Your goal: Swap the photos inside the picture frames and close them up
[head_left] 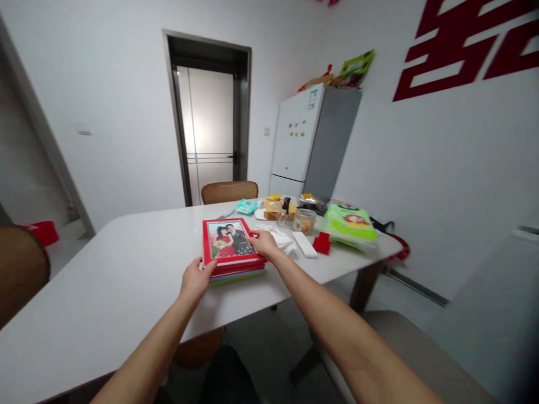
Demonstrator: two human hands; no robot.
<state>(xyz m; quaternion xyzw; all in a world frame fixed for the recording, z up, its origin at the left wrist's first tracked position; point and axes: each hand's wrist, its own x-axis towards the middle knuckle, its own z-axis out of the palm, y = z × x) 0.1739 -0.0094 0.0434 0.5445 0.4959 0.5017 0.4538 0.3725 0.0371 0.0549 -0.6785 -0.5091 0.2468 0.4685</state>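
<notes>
A red-bordered photo frame [231, 242] with a picture of a couple lies face up on top of a stack of flat items [240, 275] with red, blue-grey and green edges. My left hand [196, 278] grips the frame's near left corner, thumb on the border and the other fingers mostly hidden. At the right edge, my right hand [264, 242] holds the frame with the thumb on top. Whether the frame is lifted off the stack I cannot tell. Crumpled white tissue [283, 240] lies just beyond my right hand.
On the white table [126, 269] to the right are a white box [304, 245], a red object [322, 243], a clear jar [304, 221], a dark-topped bottle [286, 210] and a green package [350, 224]. Chairs [229, 192] stand around it. A fridge [311, 140] stands behind.
</notes>
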